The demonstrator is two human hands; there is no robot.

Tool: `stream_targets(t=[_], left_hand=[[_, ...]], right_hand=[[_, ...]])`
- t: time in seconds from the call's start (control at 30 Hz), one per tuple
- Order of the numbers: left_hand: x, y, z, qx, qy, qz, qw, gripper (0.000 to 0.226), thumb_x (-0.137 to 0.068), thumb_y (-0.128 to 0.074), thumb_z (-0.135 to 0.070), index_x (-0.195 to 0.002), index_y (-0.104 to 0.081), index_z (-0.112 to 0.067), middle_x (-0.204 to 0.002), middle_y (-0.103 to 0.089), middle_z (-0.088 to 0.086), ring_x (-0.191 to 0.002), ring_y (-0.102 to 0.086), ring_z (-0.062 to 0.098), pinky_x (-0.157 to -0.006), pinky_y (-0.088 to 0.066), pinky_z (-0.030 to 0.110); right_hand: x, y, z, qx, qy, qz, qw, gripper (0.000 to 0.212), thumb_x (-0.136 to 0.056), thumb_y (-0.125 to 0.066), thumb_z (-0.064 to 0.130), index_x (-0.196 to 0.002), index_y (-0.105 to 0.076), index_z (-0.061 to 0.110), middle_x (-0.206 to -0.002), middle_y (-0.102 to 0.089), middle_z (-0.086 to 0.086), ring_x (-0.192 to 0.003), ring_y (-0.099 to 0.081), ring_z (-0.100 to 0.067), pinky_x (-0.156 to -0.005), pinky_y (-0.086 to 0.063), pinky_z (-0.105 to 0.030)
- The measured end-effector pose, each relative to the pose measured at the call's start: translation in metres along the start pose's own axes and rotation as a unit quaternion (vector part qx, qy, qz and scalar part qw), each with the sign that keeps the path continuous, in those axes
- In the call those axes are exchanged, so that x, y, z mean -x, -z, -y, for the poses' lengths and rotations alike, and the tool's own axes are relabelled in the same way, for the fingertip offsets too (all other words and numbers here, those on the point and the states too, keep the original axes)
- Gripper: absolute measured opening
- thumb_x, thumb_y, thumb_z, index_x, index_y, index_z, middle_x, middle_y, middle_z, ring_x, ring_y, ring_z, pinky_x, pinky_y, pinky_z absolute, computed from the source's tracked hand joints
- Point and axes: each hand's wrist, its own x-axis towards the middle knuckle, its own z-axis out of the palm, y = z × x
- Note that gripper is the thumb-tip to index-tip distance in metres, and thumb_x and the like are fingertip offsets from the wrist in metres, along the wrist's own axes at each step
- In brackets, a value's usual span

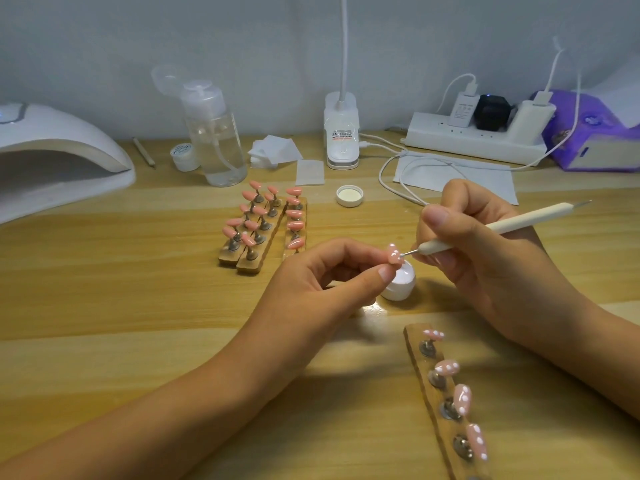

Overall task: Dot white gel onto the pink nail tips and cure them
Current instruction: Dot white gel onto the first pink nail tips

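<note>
**Gel tool touched held nail tip**

Fingers of the left hand (311, 282) were curled in, thumb and forefinger pinching a pink nail tip (393, 254) by its lower end. That tip already carried a few white dots. The right hand (485, 258) gripped a white dotting tool (502, 227) like a pen, and its fine metal point touched the edge of the held tip.

Directly below where the two hands met sat an open pot of white gel (401, 282), partly hidden behind the left thumb. Beyond the hands, past the right thumb, its lid (349, 196) lay upturned on the wooden table (138, 306).

Near the right wrist, closer to the person, a wooden strip (414, 336) bore four dotted tips (462, 398) on small metal stands. Beyond the left hand, three more strips (258, 265) lay side by side, touching, and held plain pink tips (294, 225) with no dots to be seen.

Far off to the left hand's side stood a white curing lamp (59, 157), its mouth open toward the table. Well beyond both hands, along the wall, stood a clear pump bottle (218, 140), a small white jar (185, 155), some white wipes (275, 150), a desk lamp base (341, 133) and a power strip (474, 140) with plugs in it.
</note>
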Motion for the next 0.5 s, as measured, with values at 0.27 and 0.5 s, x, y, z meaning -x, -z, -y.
stream_targets(t=[0.27, 0.5], left_hand=[[-0.0001, 0.0002, 0.0005, -0.004, 0.001, 0.0, 1.0, 0.011, -0.079, -0.068, -0.023, -0.088, -0.076, -0.025, -0.082, -0.07, -0.009, -0.071, -0.057, 0.001, -0.071, -0.05, 0.018], [-0.0001, 0.0002, 0.0004, -0.005, -0.002, 0.001, 1.0, 0.012, -0.079, -0.068, -0.023, -0.088, -0.076, -0.025, -0.082, -0.07, -0.009, -0.071, -0.057, 0.001, -0.07, -0.05, 0.017]], right_hand=[[-0.0001, -0.001, -0.0006, -0.004, 0.0, -0.001, 1.0, 0.021, -0.079, -0.066, 0.031, -0.063, -0.054, 0.026, -0.056, -0.049, 0.006, -0.056, -0.045, -0.008, -0.06, -0.036, -0.027], [-0.0002, -0.0013, -0.0006, -0.006, -0.002, 0.005, 1.0, 0.022, -0.079, -0.068, 0.03, -0.063, -0.055, 0.027, -0.056, -0.049, 0.006, -0.057, -0.046, -0.008, -0.06, -0.041, -0.022]])
